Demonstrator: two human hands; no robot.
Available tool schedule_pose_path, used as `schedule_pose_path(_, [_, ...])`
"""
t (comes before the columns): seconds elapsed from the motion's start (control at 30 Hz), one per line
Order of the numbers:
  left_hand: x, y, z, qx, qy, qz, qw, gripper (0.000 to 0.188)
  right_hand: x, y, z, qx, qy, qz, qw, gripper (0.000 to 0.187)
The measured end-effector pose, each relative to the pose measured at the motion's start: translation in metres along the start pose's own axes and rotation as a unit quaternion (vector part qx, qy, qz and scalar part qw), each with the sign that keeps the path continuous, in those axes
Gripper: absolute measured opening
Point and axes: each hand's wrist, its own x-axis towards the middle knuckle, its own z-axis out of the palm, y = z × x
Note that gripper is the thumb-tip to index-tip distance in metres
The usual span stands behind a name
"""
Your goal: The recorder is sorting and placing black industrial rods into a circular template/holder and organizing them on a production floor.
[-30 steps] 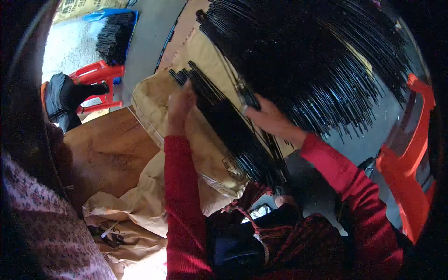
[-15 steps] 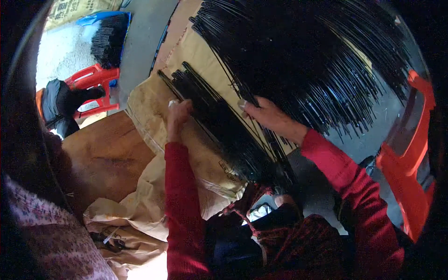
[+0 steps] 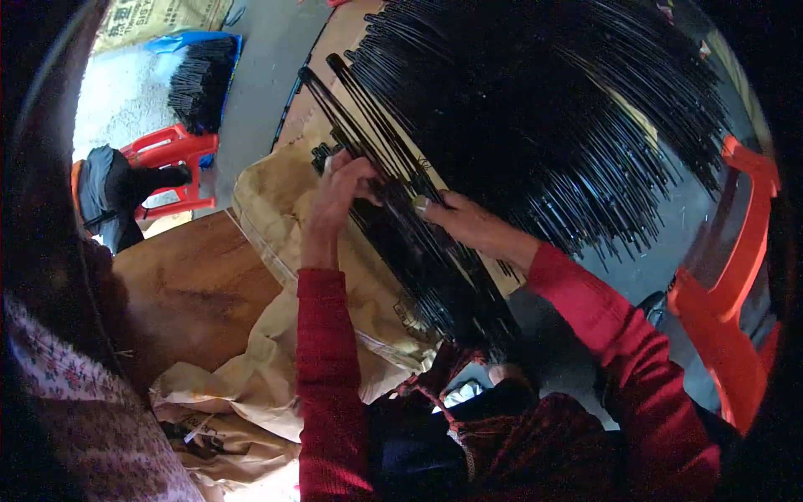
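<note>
A long bundle of thin black sticks (image 3: 418, 251) lies slantwise across a tan paper sack (image 3: 276, 209) in front of me. My left hand (image 3: 339, 188) grips the bundle's upper left part, fingers curled over the sticks. My right hand (image 3: 456, 219) presses on the same bundle from the right, a ring showing on one finger. Both my sleeves are red. Behind the hands a very large heap of black sticks (image 3: 552, 109) fans out over brown cardboard.
A red plastic stool (image 3: 171, 163) stands at the left with a dark bag (image 3: 104, 197) beside it. Another pile of black sticks (image 3: 201, 79) lies on a blue sheet at the far left. An orange-red chair (image 3: 736, 293) is at the right. Crumpled sacks (image 3: 226, 402) lie below left.
Both hands have slid up along the bundle toward its far end. The bundle's sticks are more spread at the top, with a few long ones poking out past the sack.
</note>
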Motion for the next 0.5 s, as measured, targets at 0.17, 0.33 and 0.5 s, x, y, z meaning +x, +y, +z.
schedule_pose_path(0.17, [0.007,0.005,0.027,0.001,-0.069,-0.021,0.997,0.029,-0.014,-0.003,-0.009,-0.1,0.121,-0.044,0.987,0.056])
schedule_pose_path(0.33, [0.011,0.011,0.055,-0.073,-0.099,0.013,0.992,0.039,-0.023,-0.033,-0.033,-0.221,0.216,-0.08,0.948,0.065])
schedule_pose_path(0.5, [0.021,-0.018,0.035,-0.158,-0.091,0.03,0.983,0.041,-0.052,-0.065,-0.061,-0.442,0.236,-0.121,0.857,0.062])
